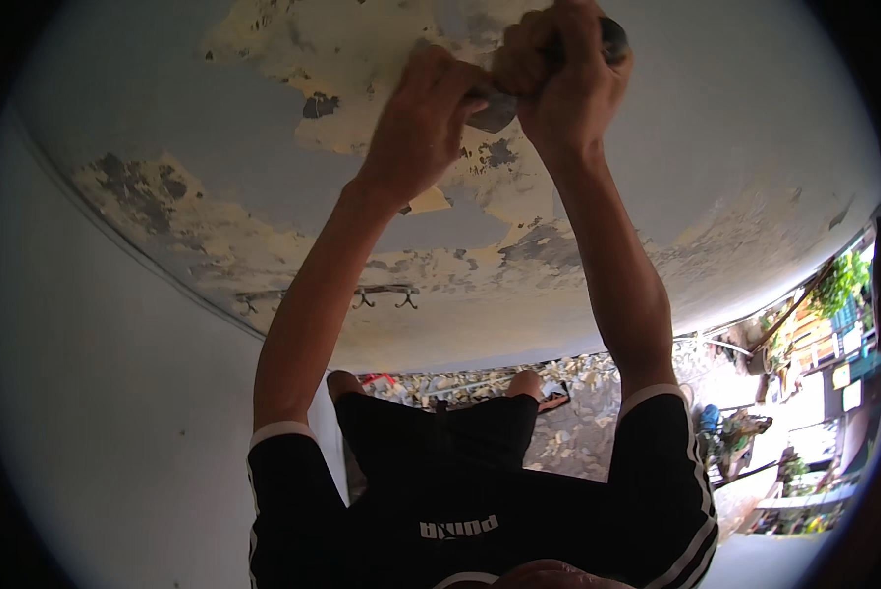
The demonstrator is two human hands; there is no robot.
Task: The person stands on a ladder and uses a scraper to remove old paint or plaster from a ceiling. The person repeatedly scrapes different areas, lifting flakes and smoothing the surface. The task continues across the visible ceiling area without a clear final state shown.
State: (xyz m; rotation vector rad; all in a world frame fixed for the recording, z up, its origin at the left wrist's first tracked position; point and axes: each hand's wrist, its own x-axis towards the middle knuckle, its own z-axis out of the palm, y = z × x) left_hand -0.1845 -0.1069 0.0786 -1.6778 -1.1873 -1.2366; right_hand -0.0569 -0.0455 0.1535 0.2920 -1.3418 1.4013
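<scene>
Against the wall [401, 231], whose paint is peeling, I hold a paint scraper [495, 114] with both hands. My right hand [570, 93] is closed around its dark handle, the end of which sticks out past the fist. My left hand [416, 128] grips the flat grey blade, fingers on one side and thumb near its edge. The blade's working edge is partly hidden by the hands. Around it the wall shows bare yellowish patches with dark spots between areas of grey paint.
A metal hook rack [386, 290] is fixed low on the wall, partly behind my left forearm. Paint flakes [583, 376] litter the floor at the wall's foot. A plain side wall [136, 393] stands on the left. Plants [841, 285] and assorted items stand outdoors at right.
</scene>
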